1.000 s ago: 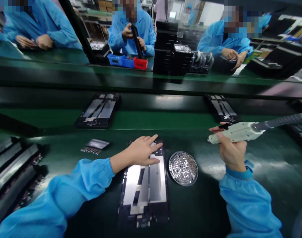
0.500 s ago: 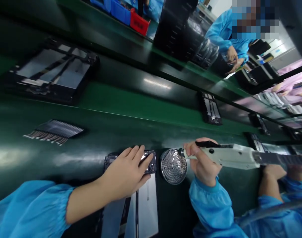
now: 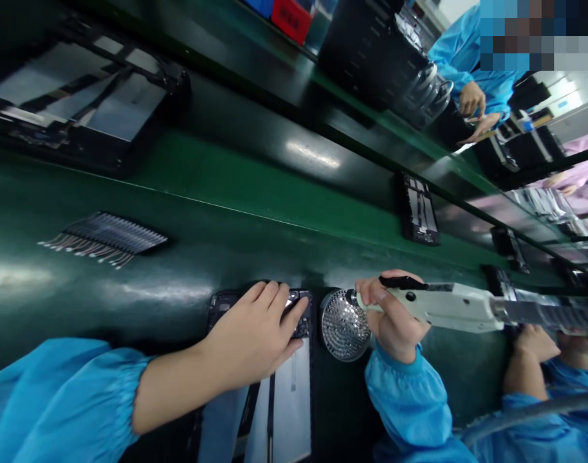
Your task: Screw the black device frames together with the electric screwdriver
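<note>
The left hand (image 3: pixel 253 331) lies flat across the top end of a black-framed panel (image 3: pixel 284 411) with silver metal sheeting, and the panel sits lengthwise on the dark green conveyor belt (image 3: pixel 226 180) just in front of the person. The left fingers (image 3: pixel 269 299) are slightly spread, their tips resting on the frame near its end, and the thumb lies low against the silver sheet. Nothing is pinched there; the hand simply presses down. The right hand (image 3: pixel 395 315) is closed around a pale electric screwdriver (image 3: pixel 443 305), with the fingers (image 3: pixel 383 315) curled tightly together around its body and a black strip (image 3: pixel 400 281) along its top edge. The tool lies nearly level, its tip right at the rim of a round mesh dish of screws (image 3: pixel 343 325), which sits between the two hands (whether the tip actually touches a screw is hidden). Farther along the belt lie a comb-like row of flat cables (image 3: pixel 103 239) and more black-framed panels (image 3: pixel 82 96), while a co-worker's hand (image 3: pixel 530 343) rests just beyond the screwdriver, clear of the person's own hands
</note>
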`<action>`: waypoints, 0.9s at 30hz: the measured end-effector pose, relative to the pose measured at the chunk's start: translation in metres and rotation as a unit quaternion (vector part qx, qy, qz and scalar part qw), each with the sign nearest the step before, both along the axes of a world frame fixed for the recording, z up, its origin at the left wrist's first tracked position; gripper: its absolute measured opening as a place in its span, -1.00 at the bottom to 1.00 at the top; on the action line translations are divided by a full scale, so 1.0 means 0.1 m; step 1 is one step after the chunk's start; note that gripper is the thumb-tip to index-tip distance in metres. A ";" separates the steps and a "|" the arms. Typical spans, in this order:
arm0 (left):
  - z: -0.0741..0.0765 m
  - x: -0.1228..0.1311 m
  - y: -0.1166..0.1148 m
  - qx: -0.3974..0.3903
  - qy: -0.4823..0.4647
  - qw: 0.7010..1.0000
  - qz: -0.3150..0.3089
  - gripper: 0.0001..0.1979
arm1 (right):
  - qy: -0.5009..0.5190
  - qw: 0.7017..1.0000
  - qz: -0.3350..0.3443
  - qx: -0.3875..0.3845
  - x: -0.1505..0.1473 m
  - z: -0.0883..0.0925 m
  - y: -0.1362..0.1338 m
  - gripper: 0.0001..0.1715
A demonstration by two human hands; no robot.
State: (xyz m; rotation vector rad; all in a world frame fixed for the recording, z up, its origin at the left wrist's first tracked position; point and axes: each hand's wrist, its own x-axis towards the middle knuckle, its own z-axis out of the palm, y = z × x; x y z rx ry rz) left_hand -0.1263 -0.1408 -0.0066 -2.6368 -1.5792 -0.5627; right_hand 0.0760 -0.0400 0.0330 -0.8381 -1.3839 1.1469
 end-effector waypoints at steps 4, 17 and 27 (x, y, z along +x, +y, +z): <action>-0.01 0.00 0.00 0.002 0.003 1.000 -0.001 -0.48 | -0.001 1.000 0.003 0.006 0.01 -0.01 0.02 -0.70; -0.03 0.09 -0.07 -0.016 -0.011 1.000 -0.011 -0.51 | -0.027 0.999 -0.017 0.032 0.00 0.09 -0.03 -0.66; -0.03 0.09 -0.06 -0.019 -0.019 1.000 -0.013 -0.49 | -0.023 0.996 0.082 0.030 -0.32 0.38 -0.27 -0.71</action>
